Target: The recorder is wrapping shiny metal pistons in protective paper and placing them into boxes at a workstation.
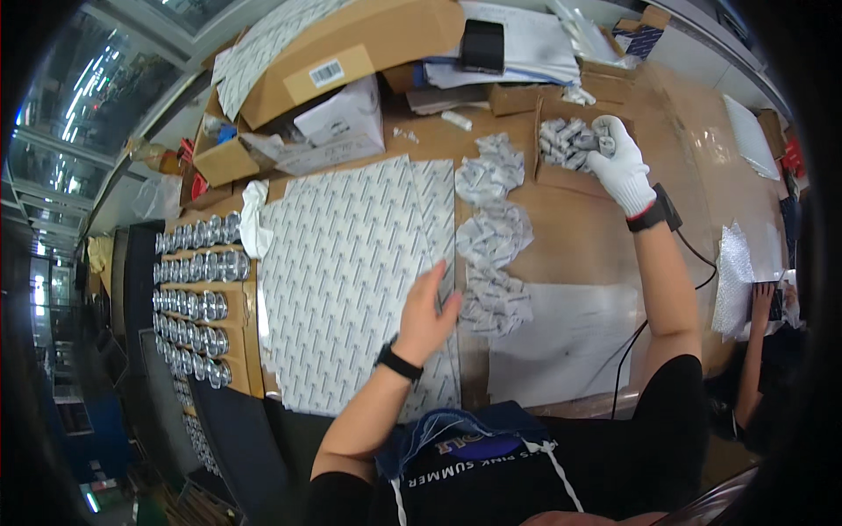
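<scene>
My right hand (621, 167), in a white knit glove, is closed around a small paper-wrapped piece (604, 127). It is over a cardboard box (579, 181) that holds several similar paper-wrapped pieces (566, 140). My bare left hand (428, 311) hovers at the right side of a stack of printed wrapping paper (342, 280), fingers stretched out and thumb apart, with nothing in it. Between my hands, crumpled sheets of the same paper (494, 237) lie in a column on the table.
Rows of shiny metal parts (202, 266) stand on boards at the left, with a white glove (254, 219) beside them. Opened cartons (351, 53) and a dark phone-like device (483, 46) lie at the back. A black cable (633, 337) runs by my right arm. A co-worker's hand (762, 298) shows far right.
</scene>
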`<state>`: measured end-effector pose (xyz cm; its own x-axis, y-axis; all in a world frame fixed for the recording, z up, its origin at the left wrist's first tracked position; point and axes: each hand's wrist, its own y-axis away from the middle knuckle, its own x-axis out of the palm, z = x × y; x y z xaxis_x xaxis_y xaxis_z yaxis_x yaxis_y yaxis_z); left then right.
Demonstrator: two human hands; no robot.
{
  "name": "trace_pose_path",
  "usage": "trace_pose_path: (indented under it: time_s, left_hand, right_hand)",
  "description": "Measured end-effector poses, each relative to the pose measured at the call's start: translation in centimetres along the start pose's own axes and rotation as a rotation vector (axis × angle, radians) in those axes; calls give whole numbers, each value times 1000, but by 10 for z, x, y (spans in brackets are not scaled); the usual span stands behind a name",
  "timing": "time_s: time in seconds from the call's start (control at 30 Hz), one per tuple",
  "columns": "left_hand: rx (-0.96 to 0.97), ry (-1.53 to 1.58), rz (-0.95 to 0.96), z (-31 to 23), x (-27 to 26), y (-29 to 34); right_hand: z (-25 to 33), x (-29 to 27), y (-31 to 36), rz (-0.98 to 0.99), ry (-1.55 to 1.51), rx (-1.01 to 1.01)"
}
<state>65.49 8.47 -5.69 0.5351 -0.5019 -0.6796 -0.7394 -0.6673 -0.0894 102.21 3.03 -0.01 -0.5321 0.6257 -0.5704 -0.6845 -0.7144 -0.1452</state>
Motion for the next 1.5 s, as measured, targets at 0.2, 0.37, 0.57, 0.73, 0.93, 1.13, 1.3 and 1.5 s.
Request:
trace_pose_path:
  time_s: [0.2,0.37,0.57,0.73,0.93,1.13,1.3,1.5]
  left_hand:
    - [32,226,-90,2,3,-53]
    - [175,277,119,15,35,-66]
    - [189,36,101,21,47,-55]
    - [205,-67,86,14,47,-56]
    - [23,340,251,33,35,-51]
    - [-162,737,46,42,15,-80]
    - [-29,464,-9,42,11,-141]
    - [113,-52,128,34,47,-191]
  right_hand:
    - [66,74,96,407,-388,-303]
    - [52,121,129,188,360,-726]
    - [89,89,72,300,-41,-323]
    - [23,155,13,230,660,-519]
    - [53,143,31,260,289,-182]
    - [99,85,136,384,113,-441]
    - [73,127,201,496,815,-464]
    - [81,122,205,408,676,-420]
